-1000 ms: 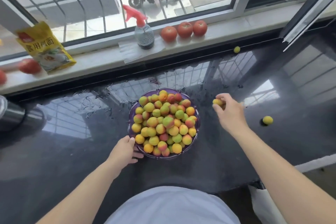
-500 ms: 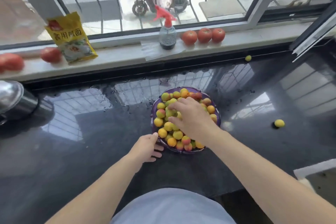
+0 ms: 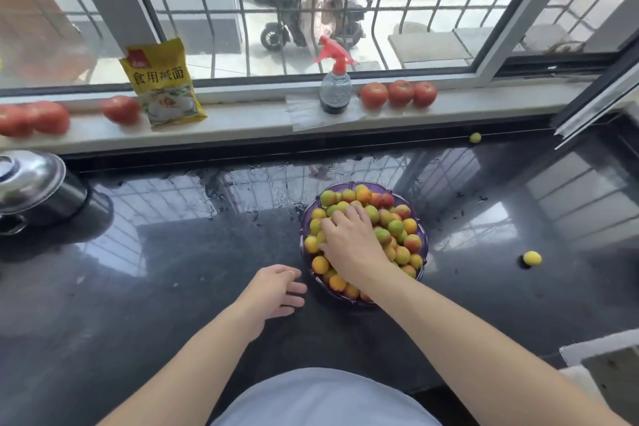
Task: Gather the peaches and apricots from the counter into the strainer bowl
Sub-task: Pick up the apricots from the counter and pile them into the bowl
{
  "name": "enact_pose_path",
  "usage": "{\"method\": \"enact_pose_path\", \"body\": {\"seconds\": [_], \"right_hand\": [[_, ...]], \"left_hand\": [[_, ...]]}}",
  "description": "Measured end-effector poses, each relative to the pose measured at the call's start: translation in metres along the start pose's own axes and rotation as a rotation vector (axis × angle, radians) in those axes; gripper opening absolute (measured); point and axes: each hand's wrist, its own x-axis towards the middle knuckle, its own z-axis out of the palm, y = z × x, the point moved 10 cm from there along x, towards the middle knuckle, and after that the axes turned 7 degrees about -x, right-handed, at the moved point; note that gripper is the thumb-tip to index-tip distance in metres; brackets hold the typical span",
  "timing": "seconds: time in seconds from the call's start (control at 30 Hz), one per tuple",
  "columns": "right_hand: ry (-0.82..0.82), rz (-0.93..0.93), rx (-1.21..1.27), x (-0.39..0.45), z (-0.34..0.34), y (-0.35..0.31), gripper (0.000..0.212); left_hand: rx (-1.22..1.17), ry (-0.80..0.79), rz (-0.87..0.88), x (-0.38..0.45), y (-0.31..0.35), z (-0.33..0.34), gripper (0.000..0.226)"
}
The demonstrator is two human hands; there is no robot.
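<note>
Bright window daylight, counter [image 3: 173, 252] glare, edge distortion

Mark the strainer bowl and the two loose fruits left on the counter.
strainer bowl [image 3: 422, 245]: head view, right rim.
near loose fruit [image 3: 532, 258]: head view, centre of fruit.
far loose fruit [image 3: 475, 137]: head view, centre, by the sill.

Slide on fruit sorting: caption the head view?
Right hand rests on fruit piled in purple strainer bowl; two yellow fruits remain on counter.

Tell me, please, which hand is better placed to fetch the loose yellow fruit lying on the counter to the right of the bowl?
Probably the right hand: it lies on the fruit in the strainer bowl, on the loose fruit's side. The left hand rests left of the bowl.
</note>
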Motion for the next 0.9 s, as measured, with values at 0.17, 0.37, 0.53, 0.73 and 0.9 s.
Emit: {"method": "enact_pose_path", "body": {"seconds": [0.17, 0.37, 0.53, 0.73, 0.9], "right_hand": [[0.260, 0.155, 0.257, -0.023, -0.040, 0.053, 0.018], [0.145, 0.720, 0.455, -0.088, 0.010, 0.216, 0.022], [-0.085, 0.865, 0.462, -0.116, 0.062, 0.283, 0.026], [-0.176, 0.844, 0.535, -0.078, 0.095, 0.334, 0.032], [-0.181, 0.812, 0.475, -0.014, 0.106, 0.397, 0.037]], "left_hand": [[-0.033, -0.005, 0.021, 0.008, 0.012, 0.010, 0.027], [-0.245, 0.046, -0.013, 0.025, 0.021, 0.024, 0.036], [-0.500, 0.052, -0.074, 0.044, 0.027, 0.045, 0.049], [-0.627, 0.184, -0.132, 0.064, 0.020, 0.050, 0.051], [-0.648, 0.358, -0.128, 0.067, 0.012, 0.045, 0.045]]}}
